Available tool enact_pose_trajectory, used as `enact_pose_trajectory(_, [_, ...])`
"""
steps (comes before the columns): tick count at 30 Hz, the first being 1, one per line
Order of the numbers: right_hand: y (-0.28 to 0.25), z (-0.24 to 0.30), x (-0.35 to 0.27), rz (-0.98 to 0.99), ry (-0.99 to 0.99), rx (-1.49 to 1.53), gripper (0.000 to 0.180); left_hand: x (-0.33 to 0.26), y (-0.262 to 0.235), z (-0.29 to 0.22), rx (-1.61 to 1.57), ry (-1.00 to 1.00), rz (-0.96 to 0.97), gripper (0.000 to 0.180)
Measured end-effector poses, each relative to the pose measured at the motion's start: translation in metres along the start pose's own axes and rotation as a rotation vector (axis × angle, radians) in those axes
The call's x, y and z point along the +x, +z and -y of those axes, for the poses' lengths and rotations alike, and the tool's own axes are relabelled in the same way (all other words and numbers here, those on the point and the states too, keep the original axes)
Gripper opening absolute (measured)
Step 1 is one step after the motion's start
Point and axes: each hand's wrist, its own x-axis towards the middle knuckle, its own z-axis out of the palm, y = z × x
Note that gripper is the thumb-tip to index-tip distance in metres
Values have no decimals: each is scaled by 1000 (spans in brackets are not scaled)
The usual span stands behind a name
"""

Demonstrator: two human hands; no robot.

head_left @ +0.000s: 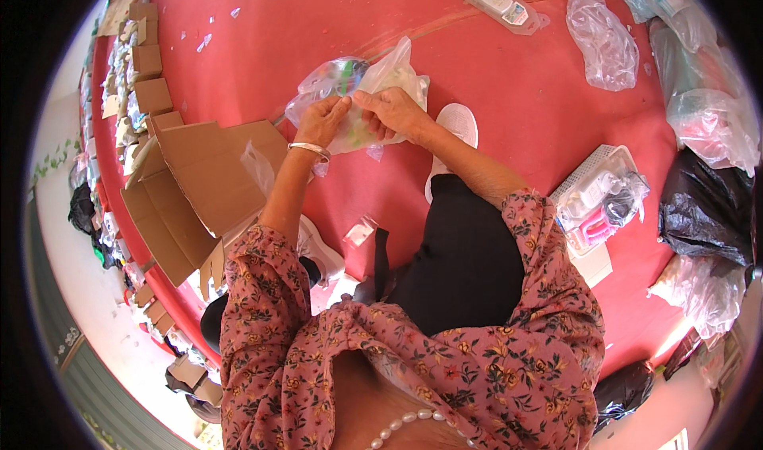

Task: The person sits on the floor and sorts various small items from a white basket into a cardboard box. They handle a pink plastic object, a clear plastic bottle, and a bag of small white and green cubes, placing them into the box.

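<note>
Both hands meet at a clear plastic bag (pixel 395 62) held out in front of me, above the red floor. My left hand (pixel 322 122), with a silver bangle at the wrist, pinches the bag's plastic. Close beside it, my right hand (pixel 391 112) has its thumb and curled fingers closed on the same plastic. Green and dark items show blurrily through the film on the left side; their kind I cannot make out. Part of the bag hangs below and behind my fingers.
An open cardboard box (pixel 211 168) stands at my left, near a row of smaller boxes (pixel 147 61). On the right are a white basket (pixel 592 168) with packaged items and a black bag (pixel 703 212). A blister pack (pixel 499 3) lies on the red floor (pixel 278 29) ahead.
</note>
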Motion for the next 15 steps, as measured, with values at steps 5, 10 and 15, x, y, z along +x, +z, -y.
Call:
enact_pose_trajectory(5, [1, -5, 3, -1, -16, 6, 34, -10, 6, -13, -209, -107, 32, 19])
enact_pose_trajectory(10, [-3, -9, 3, 100, -56, 95, 26, -16, 13, -16, -300, -66, -68, 17])
enact_pose_trajectory(15, [-7, -15, 6, 165, -91, 119, 25, -18, 14, -10, -400, -143, -79, 17])
